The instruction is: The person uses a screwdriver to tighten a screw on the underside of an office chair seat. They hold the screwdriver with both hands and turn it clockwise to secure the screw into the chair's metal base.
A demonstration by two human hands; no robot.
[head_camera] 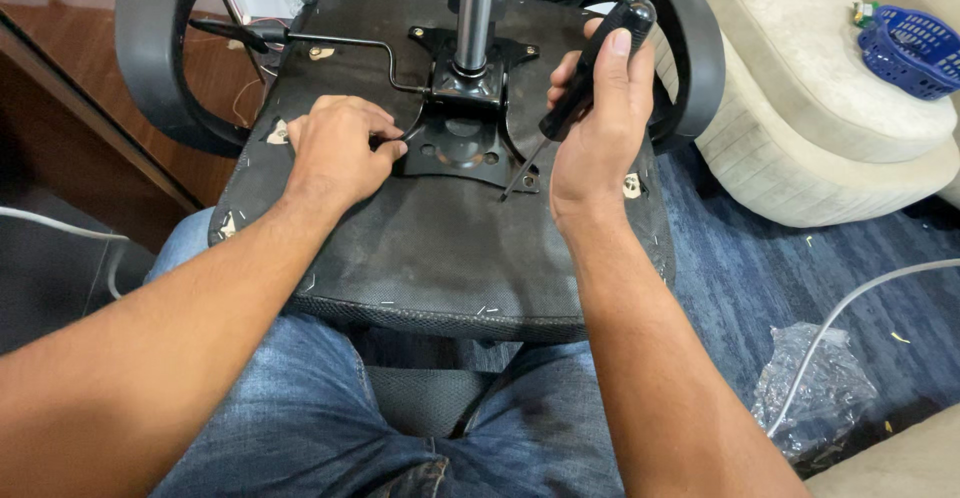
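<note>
Head view, one screwdriver (590, 68) in right hand (600, 128), left hand (340, 153) on one mounting plate (465, 148)

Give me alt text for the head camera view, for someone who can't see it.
The right hand holds a black-handled screwdriver to a screw on the metal mounting plate beneath an upturned office chair seat resting on the person's lap; the left hand pinches the plate's edge.

Black screwdriver (590, 68), black seat underside (440, 248), blue carpet (760, 268), probably ribbed.
</note>
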